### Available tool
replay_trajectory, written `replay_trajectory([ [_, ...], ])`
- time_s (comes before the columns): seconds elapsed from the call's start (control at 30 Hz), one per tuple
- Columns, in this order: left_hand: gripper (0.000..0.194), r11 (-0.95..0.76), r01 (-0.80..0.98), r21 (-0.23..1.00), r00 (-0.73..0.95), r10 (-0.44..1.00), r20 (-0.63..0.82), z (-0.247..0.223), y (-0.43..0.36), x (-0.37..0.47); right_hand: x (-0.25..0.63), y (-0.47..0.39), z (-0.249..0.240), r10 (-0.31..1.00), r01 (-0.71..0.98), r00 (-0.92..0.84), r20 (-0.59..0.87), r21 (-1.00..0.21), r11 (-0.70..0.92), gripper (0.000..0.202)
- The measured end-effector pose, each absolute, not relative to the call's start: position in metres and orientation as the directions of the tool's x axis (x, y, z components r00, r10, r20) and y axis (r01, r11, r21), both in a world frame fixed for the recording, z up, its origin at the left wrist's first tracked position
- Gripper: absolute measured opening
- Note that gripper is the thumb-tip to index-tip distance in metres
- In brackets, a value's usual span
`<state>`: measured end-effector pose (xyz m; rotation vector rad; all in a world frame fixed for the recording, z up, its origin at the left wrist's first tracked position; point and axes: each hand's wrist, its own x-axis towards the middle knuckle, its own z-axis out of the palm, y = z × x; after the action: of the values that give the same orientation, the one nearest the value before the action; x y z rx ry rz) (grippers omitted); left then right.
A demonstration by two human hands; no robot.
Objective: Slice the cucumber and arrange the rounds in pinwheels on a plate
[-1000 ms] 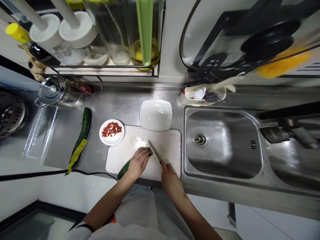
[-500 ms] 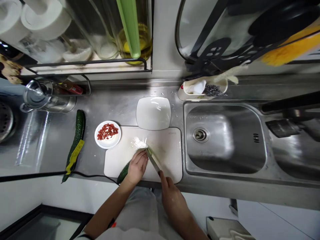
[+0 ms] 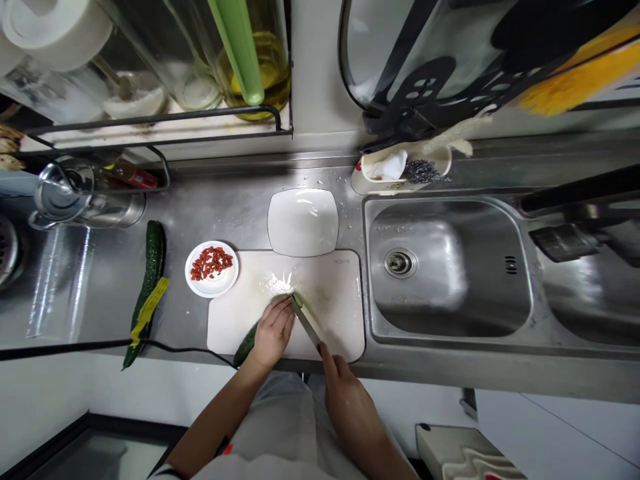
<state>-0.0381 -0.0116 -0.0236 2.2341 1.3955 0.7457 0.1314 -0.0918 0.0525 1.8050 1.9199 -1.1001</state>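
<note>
On the white cutting board (image 3: pixel 240 270) lies a dark green cucumber (image 3: pixel 245 347), mostly covered by my left hand (image 3: pixel 273 330), whose fingers are bent over it and pressed together. My right hand (image 3: pixel 349 400) is wrapped round the handle of a kitchen knife (image 3: pixel 307 325). The blade slants up and left, its tip beside my left fingertips at the cut end of the cucumber. A cucumber slice (image 3: pixel 299 301) shows against the blade's right side. Behind the board stands a white squarish plate (image 3: pixel 303 223), its near edge at the board's far edge.
A small white dish (image 3: pixel 213 291) of red pieces touches the board's left corner. Farther left lies a whole cucumber (image 3: pixel 153 260) with a yellow label. To the right is a steel sink (image 3: pixel 480 267). A black cable (image 3: pixel 180 351) crosses the counter's front edge.
The view has shifted slightly. Both hands stay in nearly the same place over the board, and the slice by the blade shows a little more clearly.
</note>
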Motion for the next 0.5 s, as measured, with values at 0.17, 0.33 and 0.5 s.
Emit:
replay_trajectory([
  [0.17, 0.029, -0.424, 0.686, 0.591, 0.355, 0.905, 0.236, -0.0238, -0.0115, -0.0382, 0.1313, -0.0908, 0.0521, 0.721, 0.950, -0.165, -0.673, -0.305, -0.066, 0.063],
  [0.33, 0.027, -0.426, 0.683, 0.593, 0.355, 0.904, 0.240, -0.0245, -0.0112, -0.0386, 0.1321, -0.0854, 0.0542, 0.690, 0.962, -0.162, -0.705, -0.269, -0.048, 0.060],
  [0.5, 0.026, -0.421, 0.690, 0.589, 0.351, 0.906, 0.237, -0.0249, -0.0108, -0.0380, 0.1345, -0.0835, 0.0531, 0.681, 0.963, -0.175, -0.711, -0.267, -0.032, 0.058],
])
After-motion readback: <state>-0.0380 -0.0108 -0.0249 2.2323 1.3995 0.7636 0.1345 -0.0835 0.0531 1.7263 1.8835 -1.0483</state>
